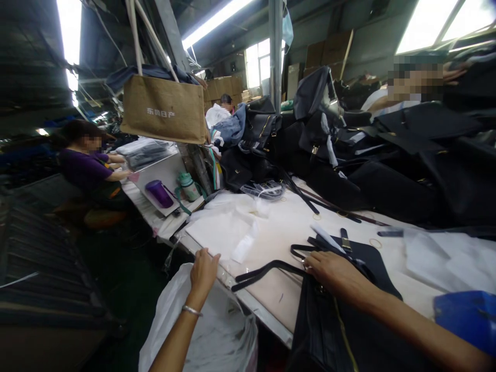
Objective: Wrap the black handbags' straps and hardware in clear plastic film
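My left hand [203, 273], with a silver bangle at the wrist, is at the table's front edge above a white plastic bag [166, 320] that hangs open. Its fingers are bent and close together; whatever they may hold is hidden. My right hand [329, 268] is closed on the top of a black handbag [313, 320] near its strap. This handbag has a gold zip and lies over the table edge, its flap [375, 263] spread on the table. A loose black strap [267, 267] reaches left from it across the white tabletop [267, 294].
Black bags [387, 186] are heaped along the back and right. A blue object [465, 318] and white sheets [445, 258] lie at right. A brown tote [163, 108] hangs at upper left. Past a purple bottle [158, 194], a co-worker [85, 160] works. Other people are farther back.
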Tool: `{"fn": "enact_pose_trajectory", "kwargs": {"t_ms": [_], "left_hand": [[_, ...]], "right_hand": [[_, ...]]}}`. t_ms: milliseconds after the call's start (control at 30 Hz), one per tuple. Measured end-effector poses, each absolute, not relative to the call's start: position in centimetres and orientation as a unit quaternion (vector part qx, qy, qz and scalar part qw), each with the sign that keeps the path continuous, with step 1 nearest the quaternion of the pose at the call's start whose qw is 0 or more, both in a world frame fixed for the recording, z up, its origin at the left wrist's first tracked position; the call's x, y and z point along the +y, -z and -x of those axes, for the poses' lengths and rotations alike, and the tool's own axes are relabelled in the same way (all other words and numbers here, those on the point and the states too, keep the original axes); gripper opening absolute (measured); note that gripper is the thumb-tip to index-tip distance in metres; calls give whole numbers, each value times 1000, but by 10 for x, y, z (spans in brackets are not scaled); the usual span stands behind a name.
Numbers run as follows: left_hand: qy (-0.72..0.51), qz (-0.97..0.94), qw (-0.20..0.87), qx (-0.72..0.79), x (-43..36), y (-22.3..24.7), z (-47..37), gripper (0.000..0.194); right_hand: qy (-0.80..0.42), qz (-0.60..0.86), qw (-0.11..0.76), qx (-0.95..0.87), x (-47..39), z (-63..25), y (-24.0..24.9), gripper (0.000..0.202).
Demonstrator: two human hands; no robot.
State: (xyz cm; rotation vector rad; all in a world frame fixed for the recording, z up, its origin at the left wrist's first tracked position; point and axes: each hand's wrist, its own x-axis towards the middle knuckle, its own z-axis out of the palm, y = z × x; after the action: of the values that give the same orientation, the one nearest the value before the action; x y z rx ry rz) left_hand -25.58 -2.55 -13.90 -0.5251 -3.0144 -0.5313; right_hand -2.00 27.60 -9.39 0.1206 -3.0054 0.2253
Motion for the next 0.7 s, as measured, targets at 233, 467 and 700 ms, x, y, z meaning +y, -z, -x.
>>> {"fn": "enact_pose_trajectory", "kwargs": {"t_ms": [233, 467, 700], "left_hand": [[145, 128, -84, -978, -27, 164, 297, 26], [151, 137, -64, -977, -29, 160, 287, 37], [142, 122, -110, -976, -23, 156, 296, 26]], "right_hand": [[-173, 46, 57, -982, 262, 21, 72, 21], [-272, 90, 31, -957, 251, 35, 66, 43], [-304, 53, 11, -951, 238, 34, 65, 41]]}}
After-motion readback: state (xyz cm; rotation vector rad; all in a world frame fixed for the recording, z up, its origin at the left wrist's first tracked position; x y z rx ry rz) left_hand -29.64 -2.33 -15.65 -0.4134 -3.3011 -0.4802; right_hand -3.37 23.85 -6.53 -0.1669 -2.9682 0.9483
